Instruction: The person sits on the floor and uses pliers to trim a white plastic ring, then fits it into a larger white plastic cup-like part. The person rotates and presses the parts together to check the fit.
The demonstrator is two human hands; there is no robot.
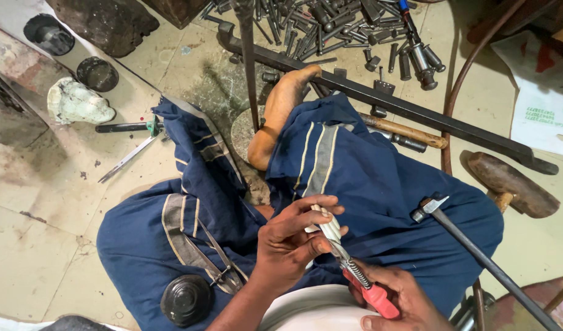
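My left hand pinches a small white piece over my lap so it stays steady, while my right hand grips the red-handled tool against it, probably pliers. The hammer lies across my knee, near.

Pale, stained tiled floor, cracked in places. Heap of dark metal bolts and rods at far edge. Long black steel bar lying diagonally beside heap. Wooden-handled mallet at right. White crumpled lump and thin metal strip at left. Round black knob near bottom.
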